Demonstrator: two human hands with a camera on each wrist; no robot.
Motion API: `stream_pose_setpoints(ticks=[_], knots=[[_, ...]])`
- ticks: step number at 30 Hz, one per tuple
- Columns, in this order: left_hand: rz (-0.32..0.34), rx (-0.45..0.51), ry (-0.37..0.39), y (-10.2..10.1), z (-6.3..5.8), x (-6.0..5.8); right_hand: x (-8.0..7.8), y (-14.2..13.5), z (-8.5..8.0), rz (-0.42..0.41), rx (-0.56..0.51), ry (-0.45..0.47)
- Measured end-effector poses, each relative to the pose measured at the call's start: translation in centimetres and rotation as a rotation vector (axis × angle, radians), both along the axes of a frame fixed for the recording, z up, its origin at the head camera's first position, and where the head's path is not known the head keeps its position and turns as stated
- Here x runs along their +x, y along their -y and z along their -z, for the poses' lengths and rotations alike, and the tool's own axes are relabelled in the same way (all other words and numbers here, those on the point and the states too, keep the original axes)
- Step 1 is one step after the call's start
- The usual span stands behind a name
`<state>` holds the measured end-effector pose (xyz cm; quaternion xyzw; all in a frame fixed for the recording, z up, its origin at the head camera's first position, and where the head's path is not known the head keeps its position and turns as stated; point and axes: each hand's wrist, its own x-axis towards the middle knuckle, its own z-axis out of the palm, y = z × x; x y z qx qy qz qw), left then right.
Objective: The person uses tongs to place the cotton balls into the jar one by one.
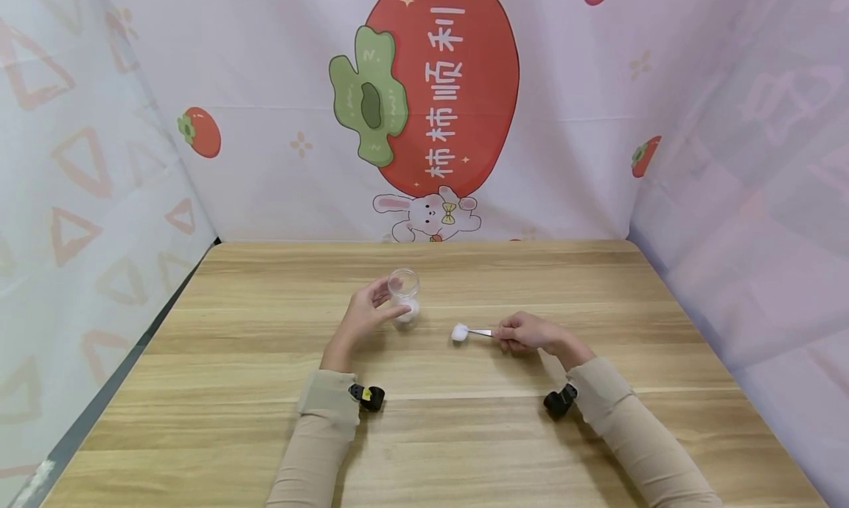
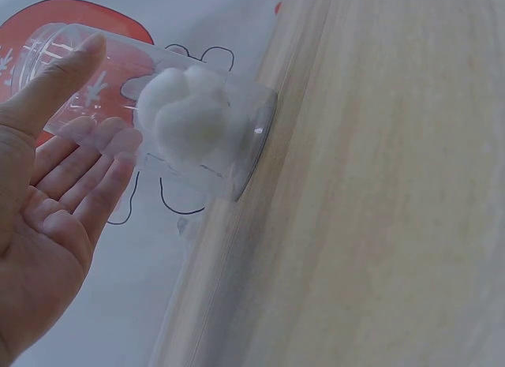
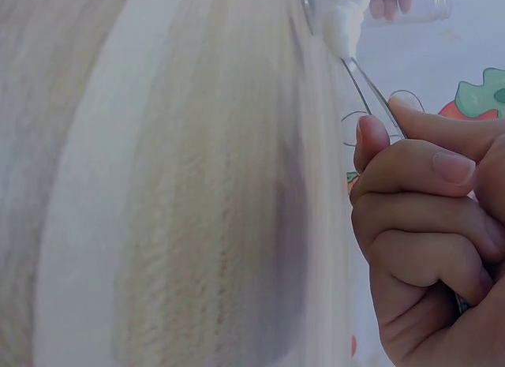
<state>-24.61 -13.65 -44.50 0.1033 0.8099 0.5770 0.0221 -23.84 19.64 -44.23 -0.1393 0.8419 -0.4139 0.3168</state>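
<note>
Left of the table's middle stands a clear open-topped jar, with my left hand curved around its side, thumb in front and fingers behind. Several white cotton balls lie in the bottom of the jar, as the left wrist view shows. My right hand pinches metal tweezers between thumb and index finger, the other fingers curled in. At the tips of the tweezers is a white cotton ball, to the right of the jar and low over the table. The right wrist view cuts this cotton ball at its top edge.
The wood-grain table reaches back to a printed cloth backdrop with persimmons and a rabbit. Pale cloth hangs at both sides. A small black camera is strapped at the left wrist, another camera at the right.
</note>
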Motion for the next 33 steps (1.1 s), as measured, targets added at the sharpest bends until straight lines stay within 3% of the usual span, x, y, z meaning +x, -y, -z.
stream_pose_setpoints(ticks=[21,33], knots=[[0.001,0.001,-0.01,0.0,0.0,0.1,0.1,0.3,-1.5,0.029,-0.051,-0.051],[0.002,-0.001,-0.003,0.0,0.2,0.0,0.0,0.5,-2.2,0.038,-0.102,-0.032]])
